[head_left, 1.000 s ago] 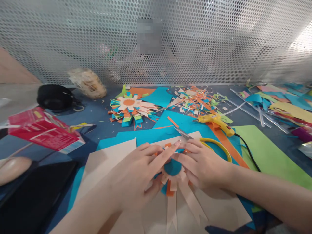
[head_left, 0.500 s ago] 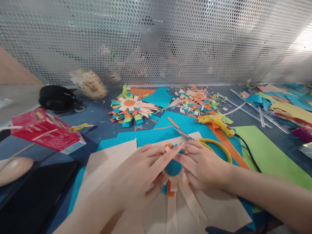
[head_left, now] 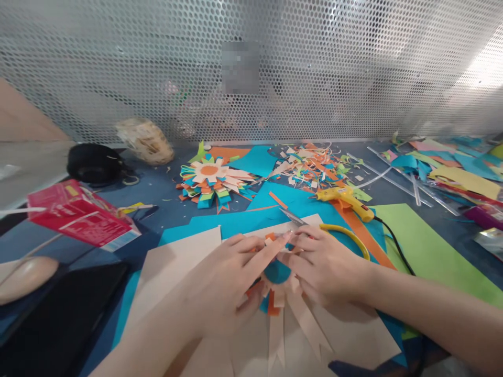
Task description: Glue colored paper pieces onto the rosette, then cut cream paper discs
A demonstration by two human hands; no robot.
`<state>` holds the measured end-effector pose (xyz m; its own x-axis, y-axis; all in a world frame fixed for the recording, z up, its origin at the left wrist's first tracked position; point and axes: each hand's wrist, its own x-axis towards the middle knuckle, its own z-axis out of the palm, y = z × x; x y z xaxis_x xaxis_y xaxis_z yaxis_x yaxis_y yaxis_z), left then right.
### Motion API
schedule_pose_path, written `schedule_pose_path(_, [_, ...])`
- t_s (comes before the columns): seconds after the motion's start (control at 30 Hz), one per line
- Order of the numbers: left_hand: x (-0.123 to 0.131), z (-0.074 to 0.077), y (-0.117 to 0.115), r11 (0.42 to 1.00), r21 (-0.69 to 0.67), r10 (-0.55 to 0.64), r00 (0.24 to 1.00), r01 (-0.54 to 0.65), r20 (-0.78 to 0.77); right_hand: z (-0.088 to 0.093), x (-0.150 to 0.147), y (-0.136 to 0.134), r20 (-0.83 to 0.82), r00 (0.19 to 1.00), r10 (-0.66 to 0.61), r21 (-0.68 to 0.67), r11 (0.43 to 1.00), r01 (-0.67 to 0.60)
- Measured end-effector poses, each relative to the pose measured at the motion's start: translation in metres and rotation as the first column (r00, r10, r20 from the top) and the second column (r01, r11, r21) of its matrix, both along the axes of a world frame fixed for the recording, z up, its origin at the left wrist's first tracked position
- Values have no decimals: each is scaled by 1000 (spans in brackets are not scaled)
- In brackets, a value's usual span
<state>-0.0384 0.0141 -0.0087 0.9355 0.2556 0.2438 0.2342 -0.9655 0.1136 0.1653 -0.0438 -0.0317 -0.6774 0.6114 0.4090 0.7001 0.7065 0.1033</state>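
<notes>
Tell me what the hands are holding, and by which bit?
The left hand and right hand hold the paper rosette by opposite sides of its fringed rim.

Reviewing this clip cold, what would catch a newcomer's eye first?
Probably the blue-centred paper rosette at lower centre, with the left hand and right hand touching it from either side. Next, the yellow glue gun lying beyond the right hand, and the orange-centred rosette farther back, left of centre.

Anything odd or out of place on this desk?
Mostly the yellow glue gun: it lies across an orange paper strip, no stand in view. Whether it's hot can't be told. Loose paper scraps are strewn behind it. The scissors lie partly hidden behind the right hand.
</notes>
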Motion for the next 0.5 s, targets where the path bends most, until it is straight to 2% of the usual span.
schedule_pose_path(0.2, [0,-10,2,999,15,-36,998,35,52,0,-3,-1,46,999,9,35,999,-11])
schedule_pose_path(0.5, [-3,-9,3,999,37,28,999,-29,16,4,2,2,104,993,64,122,990,-76])
